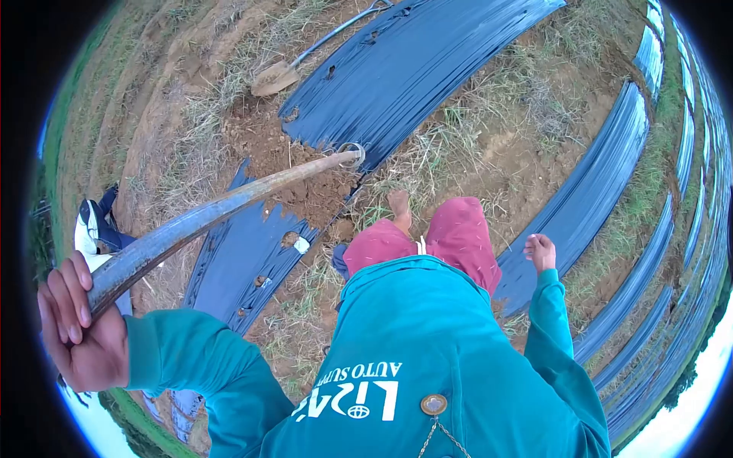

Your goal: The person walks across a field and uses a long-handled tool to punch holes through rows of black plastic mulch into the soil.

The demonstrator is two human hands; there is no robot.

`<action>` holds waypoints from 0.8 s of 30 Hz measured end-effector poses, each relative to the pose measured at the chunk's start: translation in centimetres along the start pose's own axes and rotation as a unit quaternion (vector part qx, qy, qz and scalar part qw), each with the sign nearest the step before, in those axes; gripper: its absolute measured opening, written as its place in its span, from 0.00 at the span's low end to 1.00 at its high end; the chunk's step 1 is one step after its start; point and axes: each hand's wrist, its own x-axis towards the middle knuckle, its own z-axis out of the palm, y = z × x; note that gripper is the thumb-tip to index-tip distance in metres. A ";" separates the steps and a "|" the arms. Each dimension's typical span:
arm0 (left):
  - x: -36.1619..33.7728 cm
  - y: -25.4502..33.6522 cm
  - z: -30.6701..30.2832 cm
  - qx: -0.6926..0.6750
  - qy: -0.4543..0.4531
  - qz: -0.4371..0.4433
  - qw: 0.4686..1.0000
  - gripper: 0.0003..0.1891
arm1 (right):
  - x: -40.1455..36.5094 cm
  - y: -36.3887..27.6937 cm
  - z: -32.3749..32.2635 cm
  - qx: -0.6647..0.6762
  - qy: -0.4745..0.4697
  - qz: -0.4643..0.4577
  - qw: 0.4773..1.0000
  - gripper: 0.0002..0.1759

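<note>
My left hand [84,328] is wrapped round the upper end of a long, worn pole [206,217] at the left of the view. The pole slants up and right to a metal ring [353,155] at its far end, which lies over loose brown soil [282,164] between two stretches of black plastic film. At the right, my right hand [540,252] hangs over another film-covered row, its fingers curled in; whether it holds anything small cannot be made out.
A shovel [275,78] lies beside the upper film [405,61]. At the far left are a person's dark and white clothes [95,229]. More film-covered rows [588,198] run along the right, with dry grass between them. A bare foot [398,204] stands below the soil.
</note>
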 end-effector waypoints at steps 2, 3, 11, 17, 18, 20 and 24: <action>1.3 -1.6 1.2 0.002 0.053 0.015 0.998 0.16 | -0.1 1.1 -0.1 -0.012 0.007 0.029 0.999 0.10; 1.6 -4.1 2.5 0.005 0.091 0.019 0.996 0.16 | -0.4 2.0 0.0 -0.013 0.010 0.047 0.999 0.10; 0.9 -26.5 5.3 0.038 0.051 -0.005 0.998 0.10 | -2.2 6.9 -2.0 -0.032 0.035 0.116 0.992 0.10; 0.8 -32.2 4.8 -0.002 -0.024 -0.109 0.994 0.11 | -2.4 4.5 -4.2 -0.005 0.065 0.103 0.993 0.10; 1.3 -31.8 5.5 0.005 -0.016 -0.119 0.993 0.11 | -2.3 4.2 -4.1 -0.003 0.062 0.107 0.992 0.10; 4.4 -30.6 8.0 0.014 0.002 -0.117 0.993 0.12 | 0.3 2.6 -4.2 0.000 0.056 0.086 0.995 0.10; 9.9 -22.7 13.3 0.053 -0.024 -0.042 0.997 0.17 | 1.7 1.8 -3.2 0.033 0.037 0.093 0.994 0.10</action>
